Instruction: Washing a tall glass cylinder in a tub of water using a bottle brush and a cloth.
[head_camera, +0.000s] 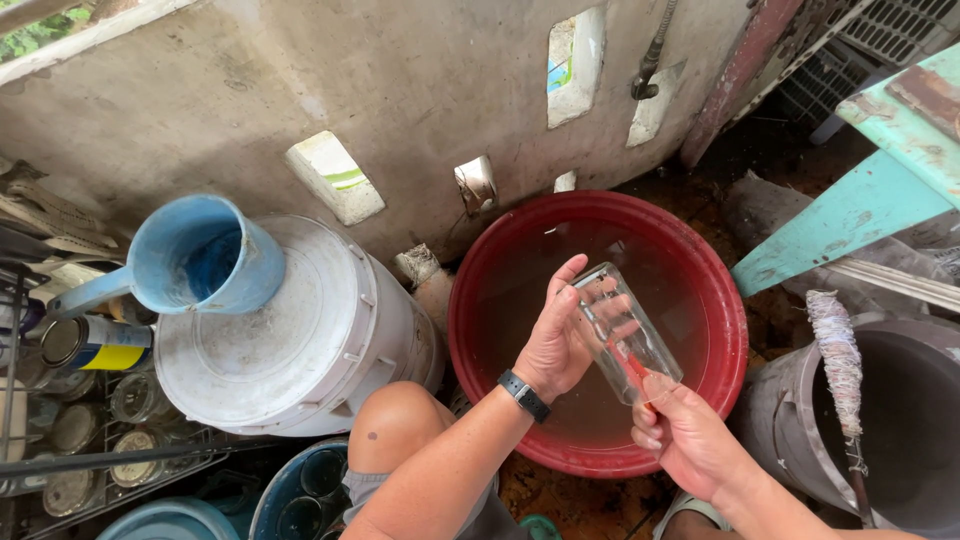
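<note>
Glass jar (627, 335), clear and empty of any visible contents, is held tilted in both hands above a large red basin (470, 330) of brownish water. The left hand (556, 340) wraps around the jar's upper side, fingers curled closed against the glass and thumb raised along its rim; a dark watch sits on that wrist. The right hand (685, 440) grips the jar's lower end from below, fingers closed, and seems to push something orange-red (637, 370) into the mouth of the jar, perhaps a small brush or cloth; it is too small to tell which.

Judging by this, the jar is midway through being washed: it is out of the water and being scrubbed inside, not yet set aside.

To the left, a wire rack (100, 465) holds several more jars (135, 400), and a dark blue tub (275, 500) near the person's bare knee holds a few others. Whether those are already clean or waiting cannot be told.

A white lidded bucket (300, 350) stands just left of the basin, with a light blue plastic jug (205, 255) resting on its lid. A grey bin (900, 430) with a wrapped stick (838, 370) leaning in it stands to the right. A rough concrete wall (400, 80) rises behind.
</note>
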